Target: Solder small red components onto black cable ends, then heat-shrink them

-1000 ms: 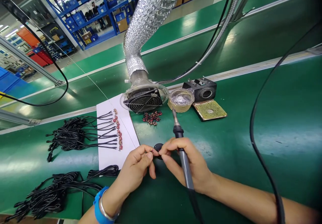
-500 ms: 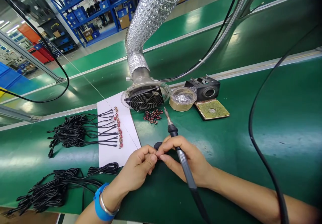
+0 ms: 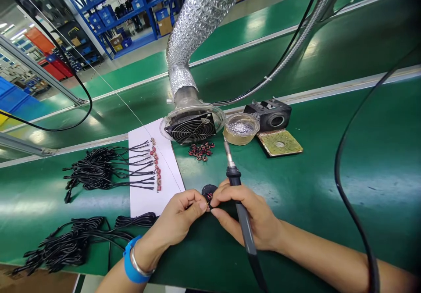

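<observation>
My right hand [image 3: 251,214] is wrapped around a soldering iron [image 3: 242,216], its metal tip pointing away from me toward the fume hood. The thumb and forefinger of the same hand are pinched at a tiny part close to my left fingertips. My left hand [image 3: 184,216], wearing a blue wristband [image 3: 131,262] and a metal bangle, is closed in a pinch; the small part in it is mostly hidden. Just beyond the fingertips lies a round black piece [image 3: 208,189], with a small red-and-black coil [image 3: 209,195] showing at it.
Small red-black coils [image 3: 200,151] lie in a pile below the fume hood fan [image 3: 192,128]. Black cables [image 3: 95,168] reach onto white paper [image 3: 140,205] beside red parts. More cables [image 3: 69,244] lie front left. A tape ring [image 3: 240,139], sponge [image 3: 281,143] and iron stand [image 3: 279,115] sit behind.
My fingertips have parted slightly, so the small coil by the black piece now shows. The soldering iron has shifted a little to the right with my right hand.
</observation>
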Action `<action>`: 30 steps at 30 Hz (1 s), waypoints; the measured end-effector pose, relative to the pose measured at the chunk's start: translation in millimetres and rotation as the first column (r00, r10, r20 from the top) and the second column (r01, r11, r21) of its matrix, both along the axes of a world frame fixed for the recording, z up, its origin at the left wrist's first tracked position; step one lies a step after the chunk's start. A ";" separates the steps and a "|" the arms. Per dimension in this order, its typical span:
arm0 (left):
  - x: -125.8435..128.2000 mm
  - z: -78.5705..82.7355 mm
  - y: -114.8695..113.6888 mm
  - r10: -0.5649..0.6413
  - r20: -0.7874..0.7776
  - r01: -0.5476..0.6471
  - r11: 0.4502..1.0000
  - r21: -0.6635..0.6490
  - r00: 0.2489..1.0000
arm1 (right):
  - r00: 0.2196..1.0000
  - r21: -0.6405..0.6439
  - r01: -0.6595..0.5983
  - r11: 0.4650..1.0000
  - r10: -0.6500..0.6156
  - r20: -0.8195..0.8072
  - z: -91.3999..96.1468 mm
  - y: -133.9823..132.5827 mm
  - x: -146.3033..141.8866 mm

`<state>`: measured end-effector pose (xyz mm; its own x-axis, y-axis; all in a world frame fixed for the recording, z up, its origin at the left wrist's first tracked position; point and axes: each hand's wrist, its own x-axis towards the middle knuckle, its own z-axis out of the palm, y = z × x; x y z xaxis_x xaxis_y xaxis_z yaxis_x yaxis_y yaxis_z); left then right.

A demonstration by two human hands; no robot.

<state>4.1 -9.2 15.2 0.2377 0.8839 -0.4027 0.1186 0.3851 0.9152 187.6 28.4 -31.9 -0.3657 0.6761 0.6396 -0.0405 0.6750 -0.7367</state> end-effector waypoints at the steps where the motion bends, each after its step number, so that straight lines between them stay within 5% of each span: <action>1: -0.4 -0.4 0.2 -0.003 0.003 0.003 1.000 0.008 1.000 | 1.000 0.025 0.006 1.000 -0.006 -0.004 0.8 -0.2 -0.8; 5: -1.2 -2.4 -0.3 -0.026 -0.013 0.027 0.999 0.037 1.000 | 1.000 0.078 0.019 0.997 -0.019 -0.002 2.0 -0.6 -3.3; 11: 2.0 -6.1 -5.0 -0.067 -0.275 0.094 0.992 0.088 0.959 | 1.000 0.096 0.017 0.995 -0.016 -0.007 7.3 -2.5 -4.6; 17: 6.1 -2.4 -8.3 -0.088 -0.443 0.176 0.971 0.161 0.892 | 0.987 0.127 -0.056 0.990 0.035 0.157 13.6 -8.8 -16.6; 25: 11.8 5.8 -8.8 -0.130 -0.633 0.273 0.953 0.134 0.763 | 0.966 0.013 -0.029 1.000 0.024 0.258 17.6 -10.9 -19.0; 30: 6.3 10.9 -3.9 -0.128 -0.612 0.302 0.934 0.189 0.780 | 0.969 -0.066 -0.093 0.993 0.106 0.225 18.5 8.6 -0.6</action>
